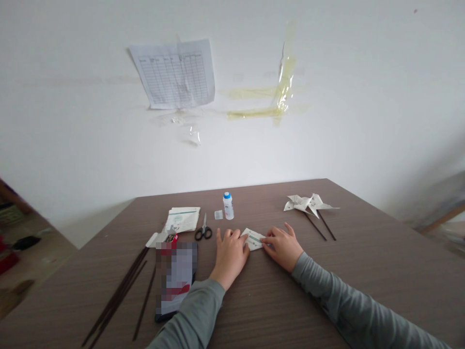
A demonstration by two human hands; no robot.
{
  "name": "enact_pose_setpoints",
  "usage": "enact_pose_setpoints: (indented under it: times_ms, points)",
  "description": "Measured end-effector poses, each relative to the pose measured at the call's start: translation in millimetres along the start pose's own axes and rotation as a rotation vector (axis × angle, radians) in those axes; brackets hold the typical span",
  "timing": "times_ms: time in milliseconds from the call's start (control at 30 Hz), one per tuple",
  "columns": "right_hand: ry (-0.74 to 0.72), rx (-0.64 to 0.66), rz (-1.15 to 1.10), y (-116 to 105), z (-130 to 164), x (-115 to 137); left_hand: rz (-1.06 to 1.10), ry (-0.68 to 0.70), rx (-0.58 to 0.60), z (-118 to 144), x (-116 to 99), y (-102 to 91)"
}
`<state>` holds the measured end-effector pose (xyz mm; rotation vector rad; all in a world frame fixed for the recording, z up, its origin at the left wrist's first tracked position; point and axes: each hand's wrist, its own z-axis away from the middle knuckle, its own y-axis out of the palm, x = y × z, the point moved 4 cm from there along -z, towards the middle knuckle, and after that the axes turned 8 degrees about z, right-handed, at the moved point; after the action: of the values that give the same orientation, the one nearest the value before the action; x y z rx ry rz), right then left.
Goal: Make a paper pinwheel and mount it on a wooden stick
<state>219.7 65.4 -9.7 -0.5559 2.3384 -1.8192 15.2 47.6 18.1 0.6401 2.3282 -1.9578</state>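
Note:
A small folded piece of printed paper lies flat on the brown table. My left hand presses on its left edge with the fingertips. My right hand pinches its right edge. Both hands rest on the tabletop, close together, with the paper between them. Both arms wear grey-green sleeves.
Black-handled scissors and a white bottle with a blue cap lie just beyond my hands. A stack of printed sheets sits at the left. Thin dark sticks and a blurred booklet lie nearer. Two paper pinwheels on sticks lie at the right.

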Motion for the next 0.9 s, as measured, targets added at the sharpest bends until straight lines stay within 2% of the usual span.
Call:
enact_pose_setpoints:
  times_ms: [133, 333, 533, 900]
  points:
    - [0.009, -0.011, 0.016, -1.4, -0.6, 1.1, 0.001, -0.004, 0.003, -0.8, -2.0, -1.4]
    - [0.008, 0.052, 0.012, -2.1, -2.9, 1.5, -0.004, -0.053, 0.061, -3.1, -6.7, -4.1]
    - [0.034, 0.086, -0.002, -4.6, -2.5, 3.0, 0.008, -0.069, 0.066, -3.8, -8.1, -5.7]
    - [0.105, 0.058, -0.037, 0.8, -5.3, 4.0, 0.059, -0.102, 0.124, -4.1, -0.7, -6.0]
